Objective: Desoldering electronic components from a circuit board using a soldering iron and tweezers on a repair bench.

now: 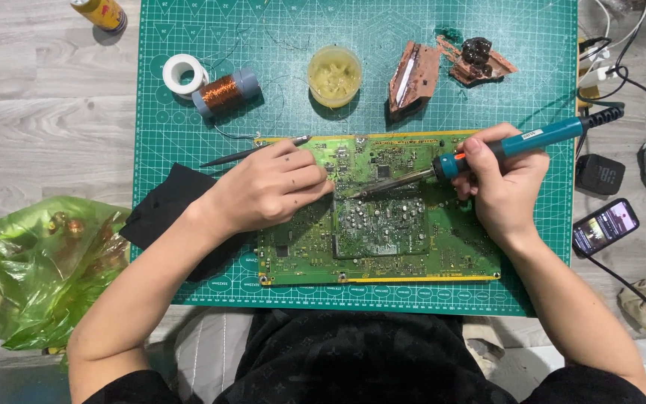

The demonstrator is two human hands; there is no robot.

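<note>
Soldering looks to be the step in hand: the right hand (504,187) has its grip closed around a teal soldering iron (487,150), tip down on the green circuit board (375,209) lying mid-mat, while the left hand (267,191) presses curled on the board's left part, tweezers (252,152) just beyond it. Next the tip wants steady contact on one joint. Farther off, a small round tub (333,73) holds yellowish paste; a green plastic bag (39,269) at near left holds things I cannot make out.

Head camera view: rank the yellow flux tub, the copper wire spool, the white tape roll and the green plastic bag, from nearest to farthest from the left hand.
From the left hand:
1. Copper wire spool, above it and slightly left.
2. Round yellow flux tub, above and to its right; too close to the spool to call firmly.
3. White tape roll, upper left, just beyond the spool.
4. Green plastic bag, far left, off the mat.
</note>
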